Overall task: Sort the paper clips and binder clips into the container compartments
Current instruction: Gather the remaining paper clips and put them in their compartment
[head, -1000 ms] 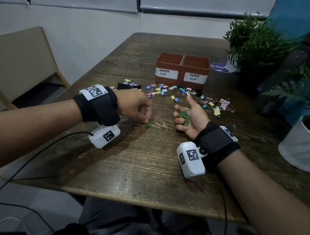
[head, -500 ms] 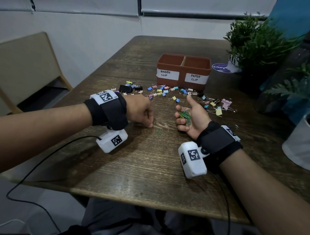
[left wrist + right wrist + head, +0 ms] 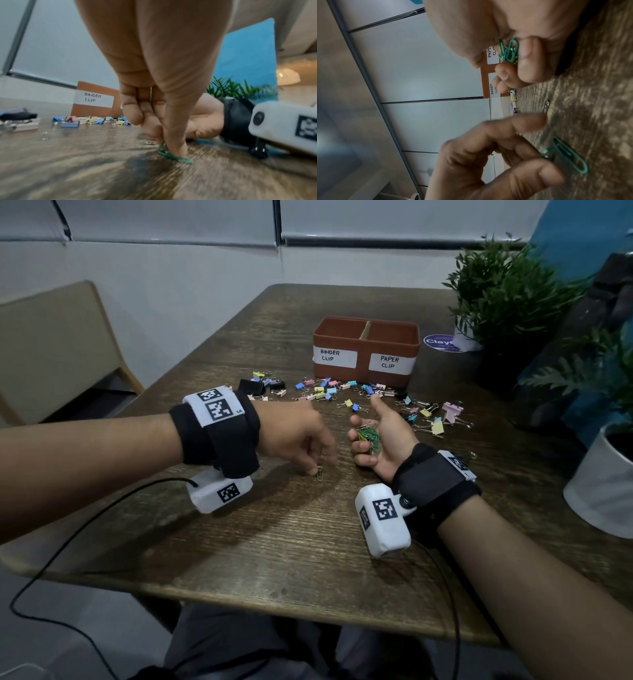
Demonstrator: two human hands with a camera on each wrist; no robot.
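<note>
A brown two-part container (image 3: 363,368) stands mid-table, labelled BINDER CLIP on the left and PAPER CLIP on the right. Coloured binder clips (image 3: 325,392) lie scattered in front of it and off to its right (image 3: 435,419). My left hand (image 3: 317,470) reaches down and pinches the end of a green paper clip (image 3: 319,474) (image 3: 568,158) that lies on the table. Another thin clip (image 3: 150,93) is tucked in its curled fingers. My right hand (image 3: 368,440) rests palm up beside it, fingers curled round a bunch of green paper clips (image 3: 368,436) (image 3: 509,51).
A silver paper clip (image 3: 546,105) lies on the wood between the hands. Potted plants (image 3: 507,289) and a white pot (image 3: 603,491) crowd the right side. A chair (image 3: 58,344) stands at left. A black cable (image 3: 85,529) hangs off the near table edge.
My left hand took one green clip off the table, then shifted right and nearer onto the second green clip. The right hand stayed put with its bunch.
</note>
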